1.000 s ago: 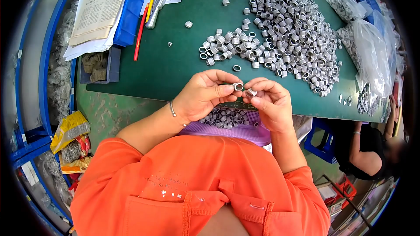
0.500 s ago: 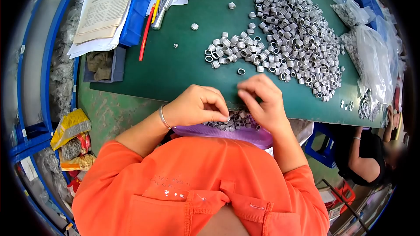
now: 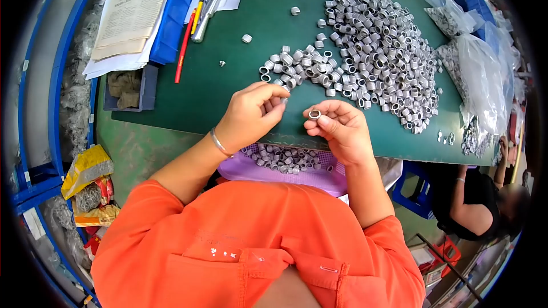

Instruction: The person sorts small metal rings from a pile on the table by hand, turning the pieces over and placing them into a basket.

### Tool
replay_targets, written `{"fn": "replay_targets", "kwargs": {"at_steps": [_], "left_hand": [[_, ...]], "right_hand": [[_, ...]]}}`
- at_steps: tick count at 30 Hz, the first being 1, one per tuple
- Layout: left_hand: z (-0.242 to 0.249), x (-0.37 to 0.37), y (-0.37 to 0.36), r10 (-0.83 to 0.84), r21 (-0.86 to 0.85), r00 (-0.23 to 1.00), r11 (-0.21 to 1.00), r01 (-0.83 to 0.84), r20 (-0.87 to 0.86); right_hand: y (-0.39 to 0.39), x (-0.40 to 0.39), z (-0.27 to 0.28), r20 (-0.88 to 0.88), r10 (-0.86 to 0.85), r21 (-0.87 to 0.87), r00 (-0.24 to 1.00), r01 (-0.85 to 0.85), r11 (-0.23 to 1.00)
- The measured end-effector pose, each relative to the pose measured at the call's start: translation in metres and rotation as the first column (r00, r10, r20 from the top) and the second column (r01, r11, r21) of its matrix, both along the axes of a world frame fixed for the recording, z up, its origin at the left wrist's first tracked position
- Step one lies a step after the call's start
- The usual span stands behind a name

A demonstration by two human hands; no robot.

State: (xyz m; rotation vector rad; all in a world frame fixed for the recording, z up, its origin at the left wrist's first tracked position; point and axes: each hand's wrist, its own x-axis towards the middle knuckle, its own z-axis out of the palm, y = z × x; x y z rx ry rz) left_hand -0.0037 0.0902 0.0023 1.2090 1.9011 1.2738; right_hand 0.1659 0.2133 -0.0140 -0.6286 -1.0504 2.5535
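My right hand (image 3: 341, 131) pinches a short metal ring (image 3: 314, 114) between thumb and fingertips, its round opening turned up. To its left, my left hand (image 3: 251, 113) is closed at the near edge of a small cluster of the same rings (image 3: 299, 65). A small grey piece, seemingly another ring, shows at its fingertips, mostly hidden by the fingers. Below both hands, a purple basket (image 3: 229, 170) at my lap holds many loose rings (image 3: 285, 158). A large heap of rings (image 3: 379, 45) spreads over the green table (image 3: 205, 100).
A blue tray (image 3: 177, 20) with papers (image 3: 134, 14), a red pencil (image 3: 184, 51) and a metal rod (image 3: 212, 5) lie at the left. Plastic bags (image 3: 485, 74) of parts stand at the right. Another person (image 3: 479, 205) sits beyond the table's right side.
Both hands have risen from over the basket to the table's near edge. A ring now shows in my right hand, and my left has reached the small cluster.
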Motion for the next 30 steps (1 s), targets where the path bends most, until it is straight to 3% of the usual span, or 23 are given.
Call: {"fn": "replay_targets", "kwargs": {"at_steps": [4, 8, 9, 10, 11, 13, 15, 17, 19, 21, 22, 23, 24, 25, 27, 29, 30], "left_hand": [[-0.014, 0.006, -0.004, -0.094, 0.118, 0.991, 0.987, 0.105, -0.093], [-0.007, 0.01, -0.001, -0.112, -0.004, 0.969, 0.994, 0.114, -0.219], [-0.007, 0.011, 0.0, -0.112, -0.004, 0.969, 0.994, 0.113, -0.22], [-0.008, 0.012, 0.002, -0.08, 0.008, 0.964, 0.996, 0.085, -0.252], [-0.008, 0.013, 0.004, -0.048, 0.022, 0.958, 0.998, 0.057, -0.284], [-0.009, 0.015, 0.007, -0.024, 0.044, 0.943, 0.998, 0.041, -0.331], [-0.012, 0.016, 0.008, -0.003, 0.064, 0.928, 0.998, 0.029, -0.373], [-0.016, 0.013, 0.009, -0.014, 0.093, 0.896, 0.994, 0.061, -0.443], [-0.015, 0.013, 0.007, -0.007, 0.099, 0.9, 0.993, 0.056, -0.436], [-0.012, 0.009, 0.002, -0.095, 0.02, 0.961, 0.994, 0.104, -0.261], [-0.011, 0.01, 0.0, -0.094, 0.016, 0.96, 0.995, 0.101, -0.263], [-0.011, 0.01, -0.001, -0.082, -0.001, 0.992, 0.997, 0.083, 0.093], [-0.01, 0.008, -0.003, -0.051, -0.023, 0.899, 0.997, 0.067, 0.435], [-0.008, 0.006, -0.005, -0.044, -0.028, 0.902, 0.998, 0.062, 0.429], [-0.003, 0.005, -0.007, -0.068, 0.007, 0.663, 0.996, 0.093, 0.746], [-0.002, 0.007, -0.007, -0.054, -0.003, 0.616, 0.996, 0.09, 0.786], [-0.003, 0.007, -0.006, -0.05, 0.002, 0.564, 0.996, 0.086, 0.824]], "right_hand": [[-0.001, 0.002, -0.002, -0.049, 0.017, -0.003, 0.999, -0.017, 1.0], [-0.004, 0.003, -0.001, -0.045, -0.021, -0.047, 0.999, 0.019, 0.999], [-0.005, 0.004, -0.004, -0.058, 0.011, 0.238, 0.998, 0.003, 0.971], [-0.006, 0.006, -0.005, -0.061, 0.045, 0.504, 0.997, -0.008, 0.864], [-0.001, 0.012, 0.002, 0.039, 0.142, 0.708, 0.989, -0.128, 0.694], [-0.002, 0.015, 0.013, 0.114, 0.192, 0.738, 0.975, -0.212, 0.641], [-0.001, 0.004, 0.009, 0.062, -0.119, 0.976, 0.991, -0.035, 0.215], [0.001, -0.007, -0.001, 0.03, -0.461, 0.994, 0.887, -0.074, -0.078], [0.005, -0.013, -0.004, 0.052, -0.528, 0.972, 0.848, -0.165, -0.17], [0.008, -0.011, -0.005, 0.046, -0.486, 0.966, 0.873, -0.163, -0.2], [0.009, -0.009, -0.005, 0.047, -0.449, 0.959, 0.892, -0.166, -0.229], [0.007, -0.007, -0.002, 0.045, -0.448, 0.96, 0.893, -0.162, -0.227], [0.003, -0.004, 0.003, 0.146, -0.404, 0.988, 0.903, -0.111, 0.108], [0.0, -0.002, 0.005, 0.227, -0.325, 0.898, 0.918, -0.069, 0.434], [-0.002, 0.001, 0.004, 0.082, -0.214, 0.797, 0.973, 0.065, 0.6], [-0.004, 0.002, 0.001, 0.002, -0.181, 0.628, 0.984, 0.14, 0.766], [-0.005, 0.003, 0.002, 0.008, -0.183, 0.629, 0.983, 0.137, 0.765]]}}
